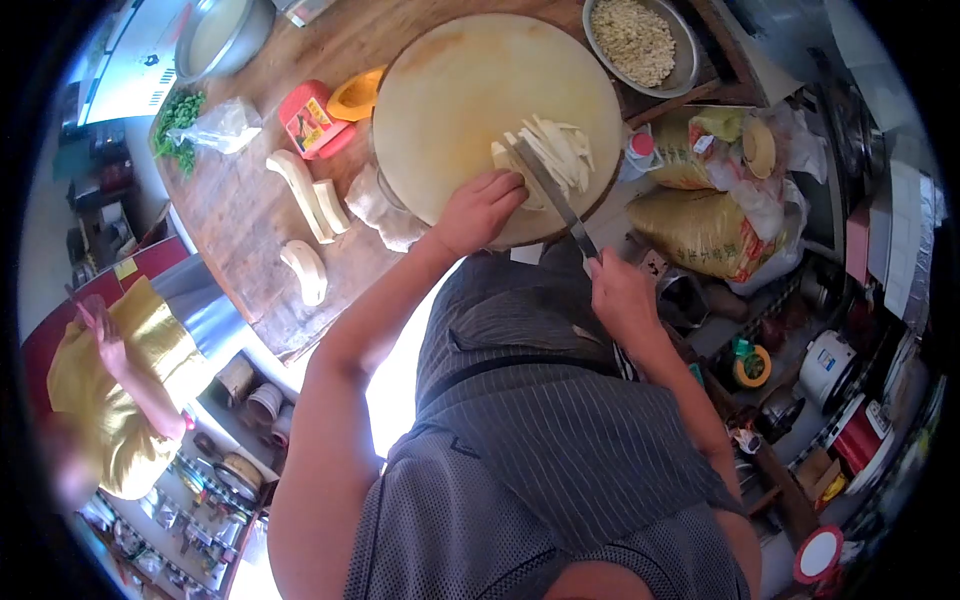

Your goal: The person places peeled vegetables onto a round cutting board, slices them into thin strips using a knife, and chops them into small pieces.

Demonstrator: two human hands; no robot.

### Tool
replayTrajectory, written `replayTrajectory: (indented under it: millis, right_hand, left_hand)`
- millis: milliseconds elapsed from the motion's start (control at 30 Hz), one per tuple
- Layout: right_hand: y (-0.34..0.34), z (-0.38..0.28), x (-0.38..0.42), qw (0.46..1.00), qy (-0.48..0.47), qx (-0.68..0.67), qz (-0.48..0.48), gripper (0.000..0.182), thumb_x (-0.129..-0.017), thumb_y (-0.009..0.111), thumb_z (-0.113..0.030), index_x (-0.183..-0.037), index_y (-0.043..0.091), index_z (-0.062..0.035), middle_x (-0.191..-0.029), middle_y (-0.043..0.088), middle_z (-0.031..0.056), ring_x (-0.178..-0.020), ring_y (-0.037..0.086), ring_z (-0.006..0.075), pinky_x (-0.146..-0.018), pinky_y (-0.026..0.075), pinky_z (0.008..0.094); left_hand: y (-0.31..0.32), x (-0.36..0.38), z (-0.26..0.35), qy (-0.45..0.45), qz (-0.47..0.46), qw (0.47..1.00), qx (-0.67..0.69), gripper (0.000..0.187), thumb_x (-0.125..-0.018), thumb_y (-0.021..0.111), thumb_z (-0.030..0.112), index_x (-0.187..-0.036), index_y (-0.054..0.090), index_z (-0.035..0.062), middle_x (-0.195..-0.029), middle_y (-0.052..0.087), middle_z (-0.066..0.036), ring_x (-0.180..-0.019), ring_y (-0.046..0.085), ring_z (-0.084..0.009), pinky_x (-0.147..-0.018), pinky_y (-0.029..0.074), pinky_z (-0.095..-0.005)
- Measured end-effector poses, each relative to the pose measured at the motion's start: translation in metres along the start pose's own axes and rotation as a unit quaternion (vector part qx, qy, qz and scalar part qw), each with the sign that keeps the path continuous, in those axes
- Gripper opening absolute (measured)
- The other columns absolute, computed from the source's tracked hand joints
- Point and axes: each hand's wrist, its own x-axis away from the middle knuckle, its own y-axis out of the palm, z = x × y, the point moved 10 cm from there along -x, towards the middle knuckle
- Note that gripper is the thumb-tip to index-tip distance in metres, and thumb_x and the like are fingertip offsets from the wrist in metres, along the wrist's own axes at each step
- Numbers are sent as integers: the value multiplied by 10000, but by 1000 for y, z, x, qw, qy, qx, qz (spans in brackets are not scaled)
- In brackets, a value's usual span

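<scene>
Plainly, pale strips and a bare blade meet on a round board

Right now, the pale peeled vegetable piece (502, 160) lies on the near right part of the large, round, cream-coloured chopping board (470, 85), beside the loose heap of thin whitish strips (562, 150). The left hand (487, 207) has its fingers bent together and pressed down on the piece; their tips are partly hidden. The right hand (615, 290) is closed around the handle of the long, flat, grey metal knife (560, 205), whose blade slants across the board between the piece and the strips. The two hands are apart.

Around the board spreads the brown wooden table (235, 215). Just beside the board's left edge are the crumpled whitish cloth (383, 208), the red plastic container with a yellow label (313, 122) and the hollow orange vegetable piece (355, 95). Farther left lie the uncut pale peeled lengths (297, 192), with the clear plastic bag (220, 126) and the leafy green bunch (178, 132) beyond them. The round metal bowl of small pale pieces (635, 42) stands near the board's far right edge, and the grey metal basin (222, 38) is at the far left. Below, on the right, sit the printed yellowish sacks (685, 230). Off to the left is a person in a yellow top (130, 385), one hand raised.
</scene>
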Motion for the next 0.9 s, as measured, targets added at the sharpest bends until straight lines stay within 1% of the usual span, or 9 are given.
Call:
replayTrajectory:
  millis: [100, 167, 300, 367, 467, 600, 667, 800, 900]
  right_hand:
    - [10, -16, -8, 999, 9, 9, -39, 174, -1004, 501, -180, -952, 513, -14, -770, 661, 262, -770, 658, 484, -704, 510, 579]
    - [23, -14, -28, 999, 21, 16, -37, 159, -1000, 504, -168, -953, 518, -17, -782, 670, 259, -776, 664, 481, -706, 514, 577]
    - [30, -7, -28, 1000, 3, -7, -24, 155, -995, 508, -166, -965, 524, -15, -793, 675, 260, -785, 668, 480, -704, 515, 581]
    - [30, -1, -16, 999, 7, 9, -31, 171, -999, 519, -181, -954, 524, -16, -789, 674, 260, -767, 666, 480, -673, 512, 583]
    - [32, 21, -3, 999, 21, 12, -43, 185, -1000, 532, -193, -946, 520, -17, -786, 671, 263, -760, 662, 483, -669, 509, 581]
    - [9, 0, -3, 1000, -3, 10, -28, 192, -1002, 536, -199, -947, 517, -16, -780, 669, 261, -753, 659, 483, -671, 505, 582]
    - [14, -14, -6, 999, -21, 5, -24, 185, -999, 539, -194, -960, 519, -14, -776, 669, 256, -758, 659, 483, -683, 504, 588]
    - [35, -10, -33, 999, -2, 18, -43, 177, -997, 541, -190, -958, 521, -19, -775, 668, 254, -758, 660, 479, -682, 505, 587]
    - [30, -8, -30, 1000, -11, -18, -18, 167, -994, 548, -188, -964, 524, -25, -777, 667, 256, -762, 659, 480, -686, 509, 584]
  left_hand:
    - [3, 4, -1, 1, -5, 1000, 5, 289, -769, 652, 72, -1056, 675, 52, -1115, 640, -90, -1007, 637, -282, -841, 543, -378]
    - [9, 5, -5, -16, -29, 999, 19, 304, -777, 672, 59, -1081, 681, 55, -1157, 658, -123, -1090, 642, -327, -912, 551, -421]
    - [7, 6, -2, -6, -25, 999, 24, 307, -780, 670, 60, -1087, 684, 51, -1159, 658, -124, -1084, 644, -332, -903, 555, -423]
    - [-1, 5, -1, -11, 1, 1000, 0, 282, -777, 634, 71, -1054, 682, 47, -1124, 645, -94, -1054, 640, -277, -864, 547, -368]
    - [-2, 5, -1, -3, 9, 1000, 2, 277, -786, 623, 77, -1054, 684, 45, -1139, 645, -95, -1067, 643, -279, -864, 551, -368]
    - [2, 8, -3, -12, -1, 1000, 4, 270, -785, 628, 83, -1046, 686, 42, -1142, 647, -95, -1057, 646, -281, -865, 551, -370]
    - [0, 8, -2, -10, 0, 1000, 4, 261, -783, 630, 83, -1034, 687, 39, -1130, 650, -95, -1048, 648, -282, -864, 552, -369]
    - [-1, 9, -4, -6, 8, 1000, 15, 257, -785, 627, 84, -1030, 687, 35, -1120, 653, -94, -1046, 647, -281, -860, 554, -369]
    - [3, 9, -3, -7, -6, 1000, 15, 269, -778, 630, 88, -1036, 688, 35, -1127, 655, -93, -1044, 648, -279, -854, 557, -372]
